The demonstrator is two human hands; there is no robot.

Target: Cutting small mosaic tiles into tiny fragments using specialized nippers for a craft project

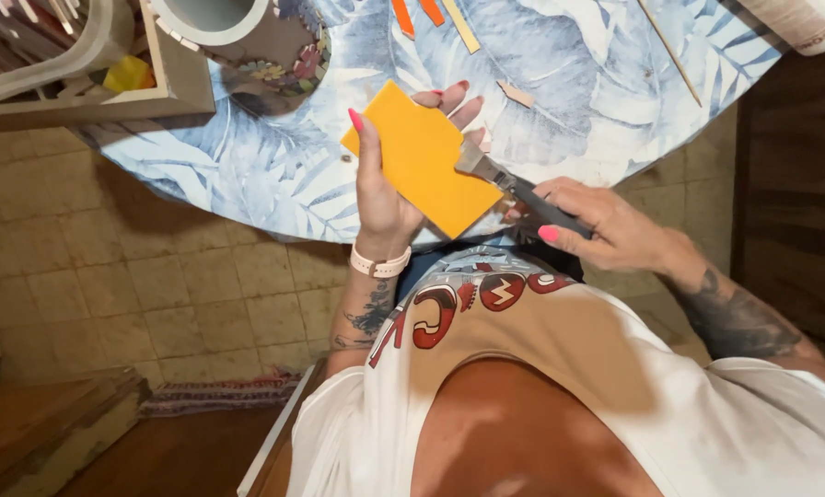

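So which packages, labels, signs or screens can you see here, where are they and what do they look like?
Roll: top right corner on the table edge, cream cylinder with a small reddish printed mark.
Shirt print: on the person's white top below the hands, red and white block shapes.
No screens or signs.

Orange-yellow tile [424, 158] in left hand [382, 198] w/ pink nails. Right hand [606, 221] holds tool [521, 190]: silver tip, black handle. Tablecloth [569, 83] is blue & white w/ big leaves. Floor tiles [155, 267] are tan. Wristband [380, 265] is pale pink.
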